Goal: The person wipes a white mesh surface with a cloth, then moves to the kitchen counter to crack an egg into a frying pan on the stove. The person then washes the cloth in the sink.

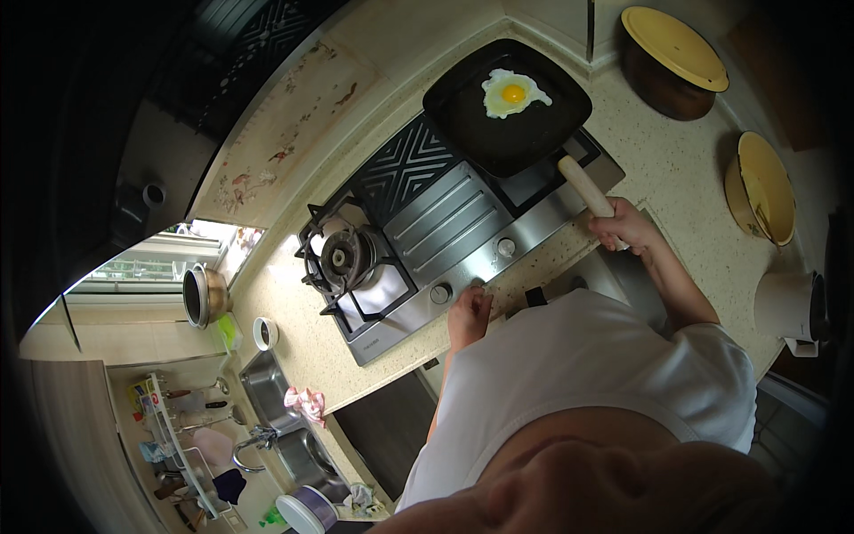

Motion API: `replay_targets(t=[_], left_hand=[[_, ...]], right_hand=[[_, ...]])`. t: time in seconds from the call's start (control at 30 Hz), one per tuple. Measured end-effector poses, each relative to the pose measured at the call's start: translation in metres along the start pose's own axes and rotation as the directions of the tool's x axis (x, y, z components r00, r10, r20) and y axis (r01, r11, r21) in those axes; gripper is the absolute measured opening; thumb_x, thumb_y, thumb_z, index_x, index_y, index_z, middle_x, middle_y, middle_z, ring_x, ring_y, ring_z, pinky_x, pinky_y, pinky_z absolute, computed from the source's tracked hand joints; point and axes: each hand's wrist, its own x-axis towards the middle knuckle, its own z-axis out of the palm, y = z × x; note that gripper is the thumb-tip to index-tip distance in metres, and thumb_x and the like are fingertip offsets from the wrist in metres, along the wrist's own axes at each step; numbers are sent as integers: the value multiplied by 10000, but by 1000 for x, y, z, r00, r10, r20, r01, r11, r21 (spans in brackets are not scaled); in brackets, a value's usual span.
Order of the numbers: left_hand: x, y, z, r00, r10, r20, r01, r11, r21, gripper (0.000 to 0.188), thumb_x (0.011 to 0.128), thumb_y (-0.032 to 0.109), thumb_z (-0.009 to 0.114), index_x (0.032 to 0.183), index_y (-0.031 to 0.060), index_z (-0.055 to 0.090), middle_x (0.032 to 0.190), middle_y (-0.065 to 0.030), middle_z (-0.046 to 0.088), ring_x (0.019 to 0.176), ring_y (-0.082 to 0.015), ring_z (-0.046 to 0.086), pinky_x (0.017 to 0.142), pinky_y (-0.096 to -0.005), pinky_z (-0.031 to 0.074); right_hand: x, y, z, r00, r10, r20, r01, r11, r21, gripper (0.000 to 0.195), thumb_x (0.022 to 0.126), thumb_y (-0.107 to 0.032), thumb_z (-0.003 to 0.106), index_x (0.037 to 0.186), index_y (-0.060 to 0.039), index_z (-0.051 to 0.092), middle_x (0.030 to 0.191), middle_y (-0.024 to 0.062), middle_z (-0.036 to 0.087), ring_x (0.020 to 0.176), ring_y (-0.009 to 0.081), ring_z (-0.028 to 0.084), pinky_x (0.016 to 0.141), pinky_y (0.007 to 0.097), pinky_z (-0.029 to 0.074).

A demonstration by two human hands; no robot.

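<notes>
My right hand [624, 227] is shut on the light wooden handle [587, 187] of a square black frying pan [467, 137]. The pan sits over the right end of the stainless steel gas hob [444, 223]. A fried egg [514, 95] with a whole yellow yolk lies in it, towards the far side. My left hand [470, 314] rests at the hob's front edge, between the two control knobs, its fingers curled; whether it holds anything cannot be told. The left burner [340, 259] stands bare, with no flame visible on it.
At right are a lidded pot [674, 63], a yellow enamel bowl [760, 187] and a pale jug [784, 306]. At left stand a steel pot [205, 296], a small white cup [265, 334], a sink [270, 390], a pink cloth [305, 402] and a utensil rack [177, 444]. A dark range hood [167, 120] overhangs the upper left.
</notes>
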Motion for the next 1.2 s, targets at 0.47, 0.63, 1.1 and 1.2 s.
replay_targets(t=[0.47, 0.63, 1.1, 1.2], left_hand=[[1, 4, 2, 1000, 31, -2, -31, 998, 53, 198, 755, 144, 696, 896, 62, 584, 607, -109, 577, 529, -271, 568, 500, -351, 438], [1, 6, 5, 1000, -16, -9, 16, 1000, 25, 180, 752, 117, 703, 883, 48, 599, 589, -92, 564, 507, -203, 539, 493, -302, 428], [8, 16, 12, 997, -7, 73, 3, 999, 51, 196, 738, 121, 707, 883, 70, 586, 625, -114, 573, 527, -271, 556, 499, -349, 437], [10, 16, 15, 997, 4, 74, -6, 1000, 30, 192, 742, 118, 706, 879, 63, 583, 606, -108, 567, 514, -255, 555, 489, -339, 435]], right_hand=[[12, 16, -12, 1000, -8, 15, 8, 999, -33, 105, 767, -90, 605, 761, -46, 510, 555, 16, 485, 433, 99, 463, 401, 240, 375], [11, 19, -13, 1000, 25, 5, -25, 998, 51, 139, 758, -104, 613, 725, -38, 495, 541, 23, 486, 436, 108, 476, 400, 243, 379], [23, 17, -21, 1000, -10, -8, 9, 996, -86, 204, 741, -135, 565, 566, -52, 502, 498, 43, 489, 401, 114, 478, 406, 243, 371], [29, 16, -26, 1000, -8, -7, 7, 992, -127, 228, 749, -149, 576, 557, -56, 496, 494, 43, 486, 399, 117, 474, 404, 247, 363]])
